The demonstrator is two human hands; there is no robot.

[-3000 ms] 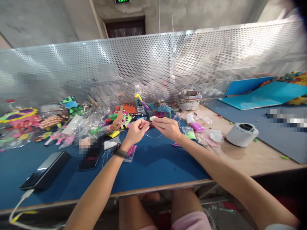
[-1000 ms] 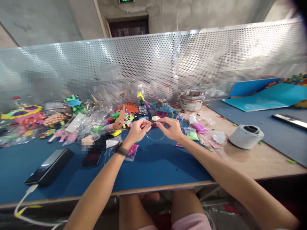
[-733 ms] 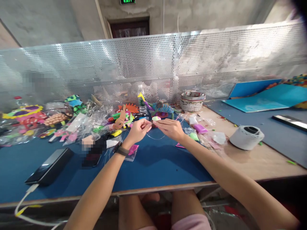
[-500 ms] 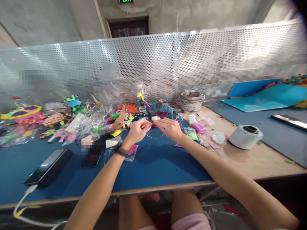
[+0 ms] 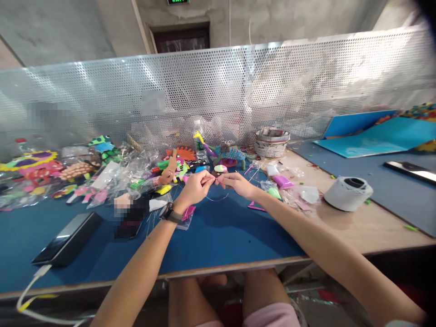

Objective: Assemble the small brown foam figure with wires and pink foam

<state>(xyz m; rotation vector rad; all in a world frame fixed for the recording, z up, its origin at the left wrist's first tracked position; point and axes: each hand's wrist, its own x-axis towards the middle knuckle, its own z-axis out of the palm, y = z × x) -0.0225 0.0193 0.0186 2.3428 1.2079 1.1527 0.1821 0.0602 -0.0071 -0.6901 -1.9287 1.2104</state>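
Note:
Above the middle of the blue table mat, my left hand and my right hand meet with their fingertips nearly touching. Each is pinched closed. What lies between the fingers is too small to name. A thin, pale wire curves just below them. Right behind the fingertips is a small brown figure with eyes and a pale green and pink top. Colourful clay animals stand farther back, among them a blue dotted one and an orange spiky one.
Bagged clay figures crowd the left. A power bank and a dark phone lie nearer. Behind are a bottle and a basket. At right are a purple packet, a white roll and blue folders.
My right hand has drawn slightly down and away from the pale green and pink top, which now shows more fully with the brown figure's face. My left hand has hardly moved.

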